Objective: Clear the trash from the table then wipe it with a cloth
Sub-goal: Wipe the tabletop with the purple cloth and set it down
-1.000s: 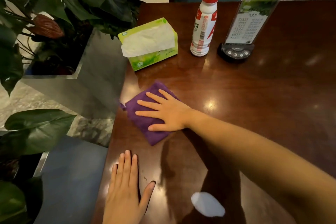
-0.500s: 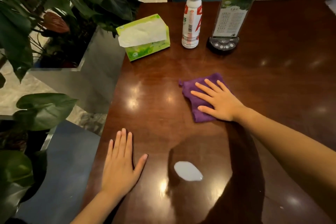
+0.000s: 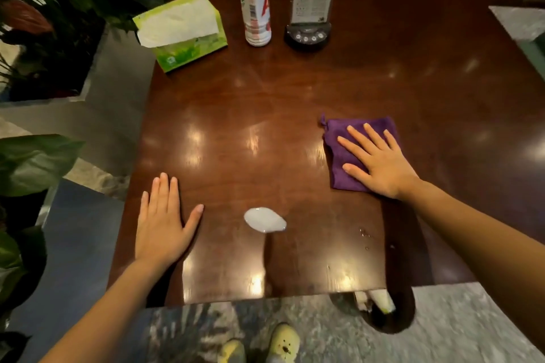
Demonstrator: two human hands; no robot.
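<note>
A purple cloth (image 3: 336,150) lies flat on the dark wooden table (image 3: 265,97), right of centre. My right hand (image 3: 380,162) presses down on it with spread fingers and covers its right half. My left hand (image 3: 162,224) rests flat and empty on the table near the front left corner. Between the hands, near the front edge, is a small white glossy patch (image 3: 265,219). A few tiny specks (image 3: 365,234) lie to its right.
At the back stand a green tissue box (image 3: 182,29), a white bottle with a red label (image 3: 255,3) and a menu stand on a black base (image 3: 309,9). A planter with big leaves (image 3: 59,9) borders the left edge. A dark round bin (image 3: 380,306) shows below the front edge.
My right hand slid the purple cloth from the table's left side across to the right. The left hand stayed flat in place. The view pulled back, showing the front edge and floor.
</note>
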